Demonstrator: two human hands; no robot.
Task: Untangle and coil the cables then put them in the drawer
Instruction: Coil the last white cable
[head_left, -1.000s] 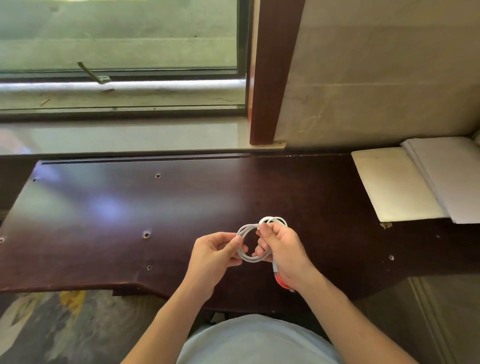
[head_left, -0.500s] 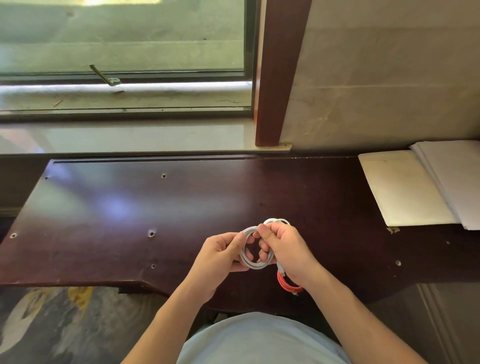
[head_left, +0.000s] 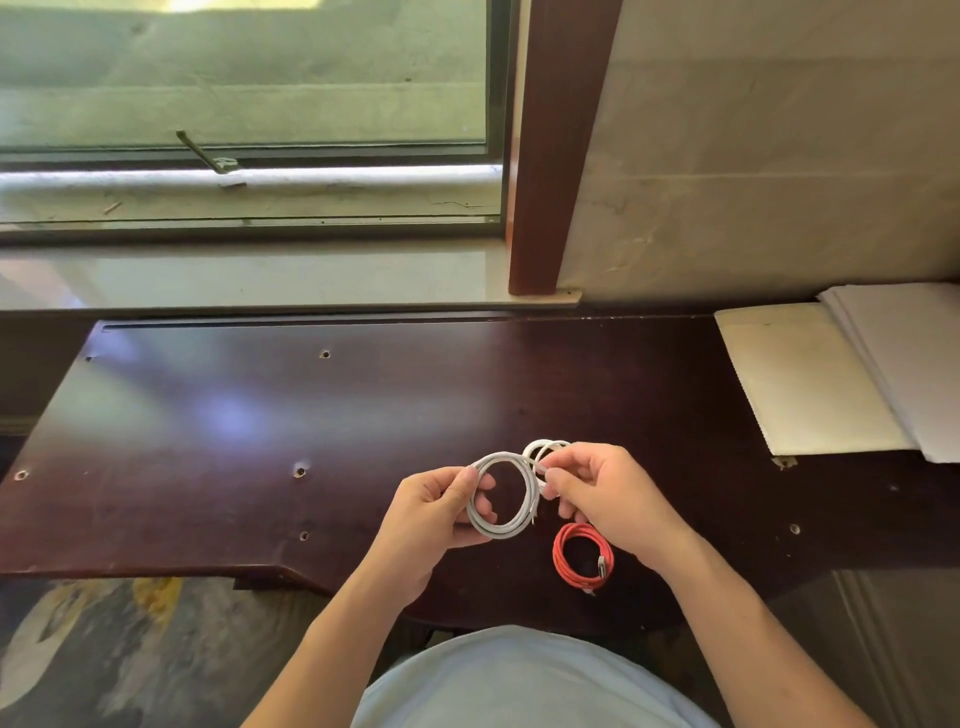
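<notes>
1. The person's left hand (head_left: 434, 512) holds a grey-white coiled cable (head_left: 503, 496) above the near part of the dark wooden bench (head_left: 208, 415), its fingers (head_left: 465, 480) closed on the left side of the ring.
2. The right hand (head_left: 605, 496) pinches the right side of the same coil, fingers closed on it near a plug end.
3. A smaller white coiled cable (head_left: 543, 451) shows just beyond the right hand's fingertips; whether that hand grips it or it lies on the bench cannot be told.
4. A red coiled cable (head_left: 582, 556) lies flat on the bench near its front edge, just beside and below the right wrist, apart from the white coils.
5. At the far right of the bench lies a cream pad (head_left: 800, 384) beside a stack of white paper (head_left: 914, 364).
6. A window (head_left: 244, 104) is beyond the bench on the left.
</notes>
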